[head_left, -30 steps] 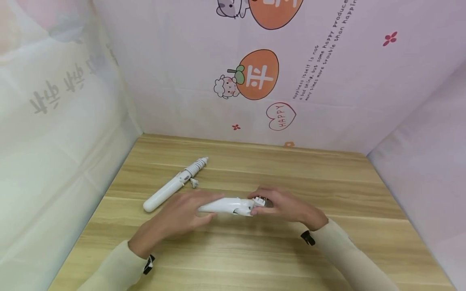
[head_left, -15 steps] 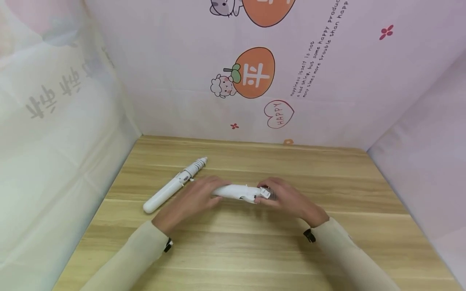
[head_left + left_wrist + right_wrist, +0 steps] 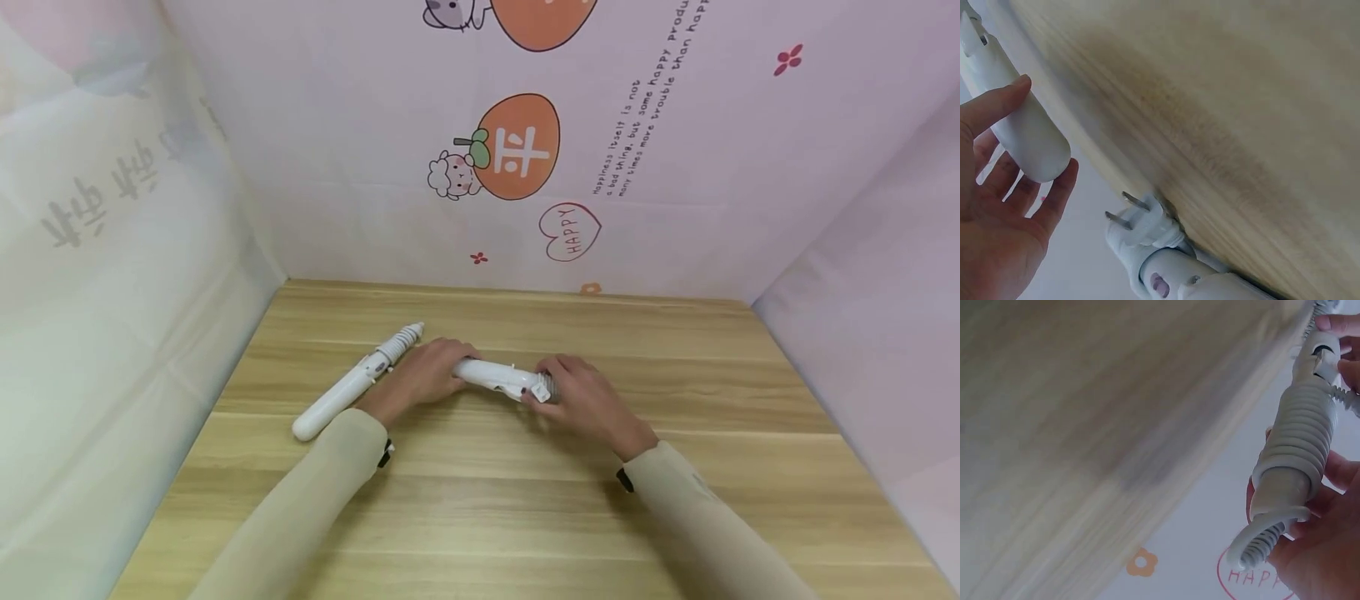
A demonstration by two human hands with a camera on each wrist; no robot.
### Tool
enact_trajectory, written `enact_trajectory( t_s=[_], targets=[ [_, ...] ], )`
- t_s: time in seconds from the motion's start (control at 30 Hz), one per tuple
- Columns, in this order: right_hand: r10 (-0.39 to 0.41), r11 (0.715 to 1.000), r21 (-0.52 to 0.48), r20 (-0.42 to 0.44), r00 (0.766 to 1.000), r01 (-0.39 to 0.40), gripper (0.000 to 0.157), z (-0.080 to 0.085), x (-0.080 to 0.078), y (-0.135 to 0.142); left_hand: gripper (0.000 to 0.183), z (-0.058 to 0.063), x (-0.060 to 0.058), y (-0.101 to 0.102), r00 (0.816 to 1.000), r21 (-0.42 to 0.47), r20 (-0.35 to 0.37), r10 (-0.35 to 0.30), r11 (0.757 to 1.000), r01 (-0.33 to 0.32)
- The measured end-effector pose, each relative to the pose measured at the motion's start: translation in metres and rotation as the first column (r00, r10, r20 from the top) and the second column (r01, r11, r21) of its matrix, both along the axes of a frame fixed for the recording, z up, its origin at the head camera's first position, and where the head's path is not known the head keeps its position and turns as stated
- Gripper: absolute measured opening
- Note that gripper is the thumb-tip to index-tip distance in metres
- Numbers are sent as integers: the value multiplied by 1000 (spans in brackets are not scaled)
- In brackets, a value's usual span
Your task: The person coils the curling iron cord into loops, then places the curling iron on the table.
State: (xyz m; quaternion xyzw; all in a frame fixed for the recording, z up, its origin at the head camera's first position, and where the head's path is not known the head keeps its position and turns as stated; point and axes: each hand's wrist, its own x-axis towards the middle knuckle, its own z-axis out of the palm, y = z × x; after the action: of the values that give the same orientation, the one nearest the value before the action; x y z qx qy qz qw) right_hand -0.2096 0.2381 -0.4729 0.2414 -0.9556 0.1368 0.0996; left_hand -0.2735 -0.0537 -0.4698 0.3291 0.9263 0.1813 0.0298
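Both hands hold a white curling iron [image 3: 489,373] level above the wooden table. My left hand [image 3: 433,371] grips its smooth rounded end, thumb and fingertips around the barrel in the left wrist view. At the other end my right hand [image 3: 583,398] grips the handle, where the grey-white cord [image 3: 1300,434] is wound in tight coils. A white plug [image 3: 541,391] sits by the right fingers. To the left, a second similar curling iron [image 3: 337,404] lies slanted on the table, its two-pin plug [image 3: 1147,225] showing in the left wrist view.
The wood-grain table [image 3: 480,517] is enclosed by a printed backdrop [image 3: 360,167] at the back and pale sheets [image 3: 112,317] at the sides. The second iron lies close to the left forearm.
Both hands have carried the held curling iron away from the body, toward the back of the table. The left hand has also shifted right, near the second iron's tip. That iron has stayed put.
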Motion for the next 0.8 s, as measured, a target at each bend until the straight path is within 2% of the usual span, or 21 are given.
enact_trajectory(
  t_s=[0.2,0.37,0.5,0.6,0.67,0.8],
  targets=[
    [-16,1000,15,-22,1000,16,48,-13,-6,-3,40,-8,-14,2,999,4,46,-22,1000,22],
    [0,1000,29,-35,999,1,48,-16,-5,-6,39,-9,-18,-1,997,-2,64,-37,999,38],
    [3,998,61,-51,999,0,54,-15,-2,-9,42,-9,-20,-3,994,-3,91,-52,999,53],
    [-20,995,94,-34,999,23,67,-16,0,-11,45,-9,-20,-4,992,-4,116,-53,999,54],
    [-34,992,120,-14,999,35,82,-15,2,-11,47,-8,-20,-4,990,-4,129,-49,999,50],
    [-34,988,154,38,999,28,106,-13,6,-9,48,-8,-19,-6,989,-2,143,-42,999,43]
  ],
)
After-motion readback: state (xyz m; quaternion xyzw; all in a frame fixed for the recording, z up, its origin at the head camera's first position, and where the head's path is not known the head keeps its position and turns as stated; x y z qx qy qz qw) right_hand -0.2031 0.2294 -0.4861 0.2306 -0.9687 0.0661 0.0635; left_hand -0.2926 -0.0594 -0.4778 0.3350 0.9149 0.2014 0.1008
